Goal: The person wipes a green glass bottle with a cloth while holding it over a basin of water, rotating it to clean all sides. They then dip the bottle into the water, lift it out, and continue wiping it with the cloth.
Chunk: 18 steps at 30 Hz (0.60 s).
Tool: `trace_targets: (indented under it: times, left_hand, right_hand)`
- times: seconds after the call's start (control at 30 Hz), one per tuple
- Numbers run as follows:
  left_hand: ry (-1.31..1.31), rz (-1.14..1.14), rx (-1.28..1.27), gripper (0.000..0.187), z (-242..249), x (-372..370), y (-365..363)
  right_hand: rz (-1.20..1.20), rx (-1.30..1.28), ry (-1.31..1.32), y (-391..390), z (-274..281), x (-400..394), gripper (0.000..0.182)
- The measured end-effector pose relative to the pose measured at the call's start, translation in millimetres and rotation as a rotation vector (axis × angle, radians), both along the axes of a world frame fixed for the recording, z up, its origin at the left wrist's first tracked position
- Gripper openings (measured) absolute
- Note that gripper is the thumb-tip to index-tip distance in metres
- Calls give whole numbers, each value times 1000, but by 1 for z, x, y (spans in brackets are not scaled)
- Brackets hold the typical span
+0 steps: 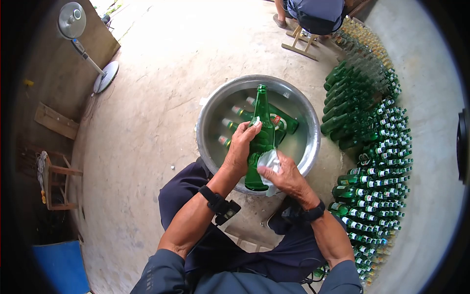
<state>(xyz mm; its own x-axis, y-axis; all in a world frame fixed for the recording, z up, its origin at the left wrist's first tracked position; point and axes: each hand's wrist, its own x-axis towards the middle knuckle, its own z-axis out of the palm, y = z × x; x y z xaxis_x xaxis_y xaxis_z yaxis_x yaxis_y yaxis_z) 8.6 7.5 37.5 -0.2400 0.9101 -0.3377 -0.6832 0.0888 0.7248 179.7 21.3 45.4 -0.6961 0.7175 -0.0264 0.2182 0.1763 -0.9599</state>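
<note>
A green glass bottle (263, 105) is held over the near part of a metal basin (206, 149), its neck pointing away from me. My left hand (241, 144) is wrapped round the bottle's middle from the left. In my right hand (289, 175) is a crumpled, whitish wet piece (269, 164), either a peeled label or a thin cloth, pressed against the lower part of the bottle. Cloudy water fills the basin. Several more green bottles (289, 122) lie in it, some with foil on the necks and one with a red and white label showing.
Rows of green bottles (377, 171) stand and lie along the wall at right. A person (316, 12) sits on a wooden stool (303, 46) at the top. A standing fan (88, 54) and a wooden chair (61, 181) are at left, with a blue panel (61, 267) at lower left.
</note>
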Motion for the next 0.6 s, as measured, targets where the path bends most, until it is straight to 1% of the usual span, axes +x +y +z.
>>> trace_targets:
  times: [0.03,0.07,0.13,0.17,0.23,0.27,0.3,0.33,0.37,0.4,0.47,0.5,0.53,0.6]
  left_hand:
    - [27,-29,-4,30,-3,-2,0]
    - [28,-31,-6,30,-4,-2,-1]
    - [-14,-83,22,32,-2,-1,-1]
    - [-17,-83,20,32,-3,0,-1]
    - [14,-63,24,35,-4,2,0]
    - [15,-63,23,35,-3,3,1]
    - [-10,-18,21,36,2,5,1]
    - [-36,27,18,38,6,7,1]
    - [-37,25,13,38,8,7,0]
    - [-6,41,-2,39,10,7,0]
    - [60,78,-28,41,13,5,0]
    - [61,81,-26,41,12,3,0]
    - [35,74,-12,42,9,2,0]
    - [8,73,6,44,0,1,0]
  right_hand:
    - [1,-42,1,-3,6,2,51]
    - [-2,-45,2,-5,5,1,51]
    - [-81,-6,0,-9,4,0,46]
    - [-82,-9,-3,-9,4,-1,46]
    - [-200,-227,0,-5,6,-5,37]
    - [-200,-229,1,-3,3,-7,37]
    - [-245,-200,0,0,-2,-9,37]
    - [-291,-173,-2,3,-4,-11,40]
    - [-350,-168,36,3,-5,-17,46]
    - [-350,-170,35,6,-9,-18,46]
    - [-448,-194,-9,13,-22,-23,53]
    - [-475,-154,15,14,-23,-28,58]
    - [-469,-152,16,15,-23,-30,58]
    - [-480,-239,66,16,-21,-33,57]
